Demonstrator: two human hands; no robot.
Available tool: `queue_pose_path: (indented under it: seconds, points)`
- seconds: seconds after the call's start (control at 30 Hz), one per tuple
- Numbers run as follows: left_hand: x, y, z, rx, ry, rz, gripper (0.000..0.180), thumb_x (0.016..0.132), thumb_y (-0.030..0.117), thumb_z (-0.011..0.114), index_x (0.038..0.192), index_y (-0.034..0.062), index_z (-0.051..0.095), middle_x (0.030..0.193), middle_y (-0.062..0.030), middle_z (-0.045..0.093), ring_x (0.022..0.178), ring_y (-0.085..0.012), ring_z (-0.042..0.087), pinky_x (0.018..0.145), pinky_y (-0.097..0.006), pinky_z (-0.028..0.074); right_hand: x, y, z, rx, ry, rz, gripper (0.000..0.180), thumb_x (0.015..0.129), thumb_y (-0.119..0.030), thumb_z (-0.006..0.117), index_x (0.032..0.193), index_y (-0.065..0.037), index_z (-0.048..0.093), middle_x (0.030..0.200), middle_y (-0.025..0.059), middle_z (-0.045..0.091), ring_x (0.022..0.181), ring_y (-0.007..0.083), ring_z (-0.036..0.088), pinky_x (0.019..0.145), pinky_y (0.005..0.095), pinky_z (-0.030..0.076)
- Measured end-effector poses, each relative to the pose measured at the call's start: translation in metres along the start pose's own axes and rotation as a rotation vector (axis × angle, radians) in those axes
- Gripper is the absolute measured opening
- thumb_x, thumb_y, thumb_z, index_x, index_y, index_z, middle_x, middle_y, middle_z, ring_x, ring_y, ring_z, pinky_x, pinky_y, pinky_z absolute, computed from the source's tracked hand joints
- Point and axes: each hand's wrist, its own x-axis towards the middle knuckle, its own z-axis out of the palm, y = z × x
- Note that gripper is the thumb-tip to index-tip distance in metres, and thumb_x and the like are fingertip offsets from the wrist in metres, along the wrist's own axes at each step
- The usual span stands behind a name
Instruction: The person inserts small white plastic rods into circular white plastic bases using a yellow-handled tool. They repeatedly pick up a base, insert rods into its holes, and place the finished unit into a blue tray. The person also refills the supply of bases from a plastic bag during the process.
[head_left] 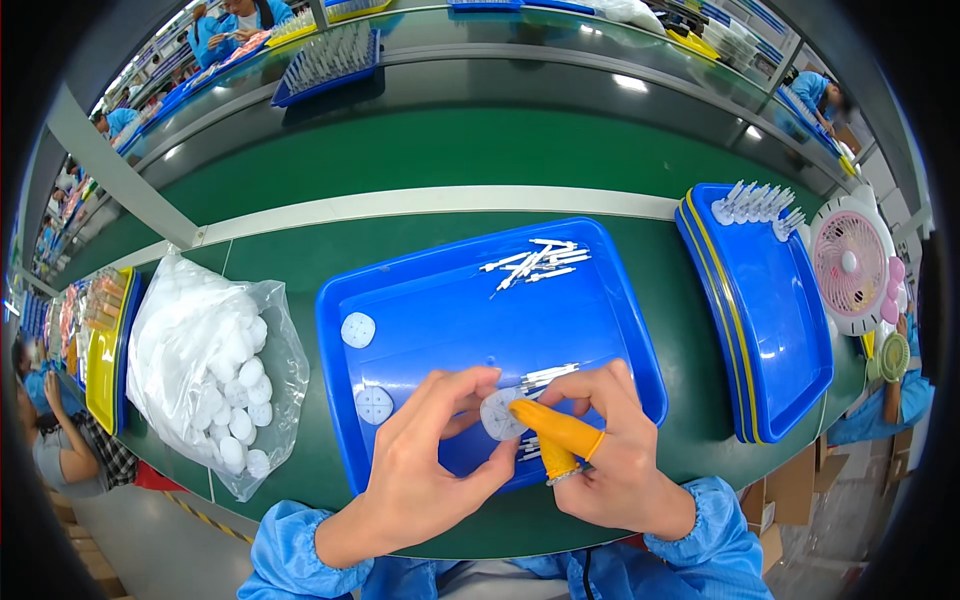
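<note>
Near clear plastic bag [208, 355], over blue plastic tray [440, 320], grasping pale round disc [496, 416] in left grip [425, 452] and right grip [620, 455].

Over a blue tray [450, 300], the right hand [620, 455], with yellow finger covers [560, 432], grips a round pale disc [496, 418]; the left hand [425, 460] curves around its nine-o'clock side. Two other discs [358, 330] lie in the tray toward nine and eight o'clock, white sticks [540, 263] toward one. Outside, a plastic bag [180, 330] sits at nine, stacked trays [770, 310] at three.
</note>
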Motion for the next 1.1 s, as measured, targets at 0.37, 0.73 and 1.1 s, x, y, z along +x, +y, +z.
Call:
queue_pose_path:
  seconds: [0.37,0.73,1.1]
  points:
    - [0.0,-0.003,0.001,0.008,0.01,-0.01,0.064,0.081,-0.011,0.082,0.139,-0.0045,0.057,0.121,-0.0126,0.066,0.115,-0.0228,0.074,0.095,-0.036,0.065,-0.004,0.004,-0.001,-0.027,0.003,0.017,0.049,0.052,0.006,0.068,0.1,0.009,0.079,0.115,0.0153,0.066,0.089,0.0311,0.054,0.068,0.0377,0.048]
    - [0.001,0.006,0.002,0.05,-0.003,0.012,0.063,0.082,-0.002,0.085,0.14,0.0013,0.06,0.118,-0.0157,0.069,0.109,-0.0284,0.076,0.095,-0.039,0.066,0.0,0.0,0.001,-0.001,-0.016,0.005,0.051,0.054,0.006,0.068,0.104,0.008,0.08,0.119,0.015,0.065,0.092,0.031,0.054,0.073,0.0405,0.047]
    - [0.002,0.004,0.002,0.082,-0.033,0.028,0.066,0.08,-0.002,0.087,0.14,-0.0002,0.059,0.121,-0.0156,0.069,0.112,-0.0266,0.076,0.093,-0.039,0.067,0.0,0.0,0.0,0.012,-0.04,0.029,0.047,0.056,0.008,0.067,0.101,0.007,0.08,0.12,0.0154,0.063,0.092,0.0317,0.051,0.076,0.041,0.046]
